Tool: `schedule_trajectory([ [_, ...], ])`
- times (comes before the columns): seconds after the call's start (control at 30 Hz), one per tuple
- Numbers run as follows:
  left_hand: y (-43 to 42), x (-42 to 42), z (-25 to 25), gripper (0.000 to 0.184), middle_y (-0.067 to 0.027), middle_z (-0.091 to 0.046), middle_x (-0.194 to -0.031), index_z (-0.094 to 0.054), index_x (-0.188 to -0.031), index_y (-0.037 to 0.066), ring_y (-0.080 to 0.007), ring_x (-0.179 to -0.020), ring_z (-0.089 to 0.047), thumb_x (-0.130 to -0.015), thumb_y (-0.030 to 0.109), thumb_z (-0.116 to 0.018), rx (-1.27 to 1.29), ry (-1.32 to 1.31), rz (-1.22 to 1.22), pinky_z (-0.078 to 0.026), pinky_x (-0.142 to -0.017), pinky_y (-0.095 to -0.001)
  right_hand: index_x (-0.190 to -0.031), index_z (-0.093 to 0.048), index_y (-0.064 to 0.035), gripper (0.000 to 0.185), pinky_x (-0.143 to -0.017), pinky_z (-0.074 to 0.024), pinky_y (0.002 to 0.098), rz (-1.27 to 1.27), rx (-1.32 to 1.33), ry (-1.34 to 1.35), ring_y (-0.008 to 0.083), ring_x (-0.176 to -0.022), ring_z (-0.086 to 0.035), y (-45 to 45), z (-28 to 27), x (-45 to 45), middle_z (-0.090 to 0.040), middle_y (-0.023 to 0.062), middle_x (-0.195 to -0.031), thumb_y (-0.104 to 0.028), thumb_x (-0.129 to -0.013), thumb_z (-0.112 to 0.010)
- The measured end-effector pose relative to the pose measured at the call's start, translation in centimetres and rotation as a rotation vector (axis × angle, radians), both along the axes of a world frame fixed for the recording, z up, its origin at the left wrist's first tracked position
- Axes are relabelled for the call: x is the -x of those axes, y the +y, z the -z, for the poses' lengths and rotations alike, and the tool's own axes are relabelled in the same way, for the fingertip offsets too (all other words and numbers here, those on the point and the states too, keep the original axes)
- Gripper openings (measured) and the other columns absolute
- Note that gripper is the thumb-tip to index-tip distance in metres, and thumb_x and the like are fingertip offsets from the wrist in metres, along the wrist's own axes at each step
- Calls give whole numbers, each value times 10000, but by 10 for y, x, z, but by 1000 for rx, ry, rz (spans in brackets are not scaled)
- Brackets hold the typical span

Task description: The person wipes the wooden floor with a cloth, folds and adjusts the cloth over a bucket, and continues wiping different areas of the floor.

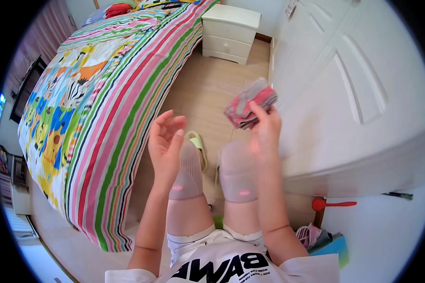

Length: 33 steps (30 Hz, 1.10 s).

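Observation:
My right hand (265, 125) is closed on a small folded cloth (250, 104) with red and grey stripes, lifted in front of my right knee. The cloth is slightly blurred, and I cannot tell what kind of item it is. My left hand (166, 141) is raised above my left knee, holding nothing, its fingers loosely curled and apart. Below the hands, grey knee sleeves (190, 172) cover both of my knees. A light green slipper (197, 146) shows on my left foot, partly hidden by the leg.
To the left stands a bed with a striped, animal-printed cover (123, 108). A white nightstand (230, 35) is ahead, and white wardrobe doors (335, 94) line the right. At lower right are a red long-handled object (333, 204) and a blue box (333, 250) with items inside.

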State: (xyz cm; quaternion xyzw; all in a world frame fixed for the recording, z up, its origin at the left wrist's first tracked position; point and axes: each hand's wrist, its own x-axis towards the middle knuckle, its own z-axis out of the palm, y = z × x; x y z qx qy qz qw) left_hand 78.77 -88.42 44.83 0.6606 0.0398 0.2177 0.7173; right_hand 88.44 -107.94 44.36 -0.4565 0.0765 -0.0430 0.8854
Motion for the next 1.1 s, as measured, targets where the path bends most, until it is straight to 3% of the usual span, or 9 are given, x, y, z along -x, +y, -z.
schedule_trajectory([
  [0.2, 20, -129, 1, 331, -108, -627, -1154, -526, -1256, -8, -185, -1081, -609, -926, -3, -545, 38, -7, -44, -505, -949, -339, -1175, -566, -17, 307, -768, -525, 325, 155, -113, -6, 168, -940, -637, -17, 8, -115, -645, 64, -1083, -35, -881, -657],
  [0.37, 5, -255, 5, 300, -100, -631, -1141, -543, -1230, -8, -179, -1075, -610, -930, 7, -552, 16, 9, 55, -505, -948, -337, -1191, -567, -19, 326, -769, -523, 327, 216, -131, 93, 169, -953, -633, -19, 24, -212, -645, 61, -1090, -31, -879, -657],
  [0.4, -1, -280, 7, 293, -99, -631, -1139, -547, -1224, -8, -178, -1075, -610, -931, 9, -553, 5, 15, 77, -505, -947, -337, -1199, -556, -13, 315, -806, -531, 388, 211, -99, 49, 208, -993, -641, -22, 32, -235, -646, 88, -1122, -71, -901, -641],
  [0.5, -19, -347, 4, 273, -96, -632, -1137, -562, -1206, 2, -176, -1074, -611, -933, 11, -555, -7, 3, 165, -505, -947, -333, -1207, -563, -12, 326, -789, -534, 340, 245, -156, 138, 179, -967, -637, -33, 41, -279, -641, 69, -1106, -20, -890, -636],
  [0.7, -47, -476, 19, 257, -83, -632, -1131, -571, -1190, 12, -168, -1067, -613, -933, 7, -559, -22, 3, 248, -500, -951, -321, -1197, -561, -2, 297, -837, -518, 346, 270, -136, 124, 173, -986, -630, -60, 75, -383, -637, 77, -1116, -27, -905, -608],
  [0.9, -25, -602, 74, 244, -75, -614, -1105, -569, -1168, 1, -154, -1048, -588, -925, -7, -570, -126, 23, 194, -488, -912, -300, -1198, -563, 0, 287, -878, -489, 333, 377, 26, 199, 160, -975, -617, -66, 98, -489, -636, 74, -1120, -49, -917, -598],
  [1.0, -3, -670, 94, 260, -75, -625, -1124, -578, -1183, 2, -149, -1066, -581, -925, 32, -596, -183, 67, 111, -470, -932, -297, -1185, -566, 15, 271, -884, -479, 318, 487, 179, 93, 163, -973, -613, -61, 107, -559, -637, 75, -1111, -65, -927, -589],
  [1.1, 27, -749, 114, 254, -98, -587, -1116, -578, -1147, -19, -182, -1036, -576, -905, 48, -615, -384, 45, -10, -505, -851, -315, -1186, -560, 21, 274, -865, -485, 314, 592, 360, 38, 168, -969, -610, -56, 113, -638, -634, 89, -1102, -70, -928, -579],
])
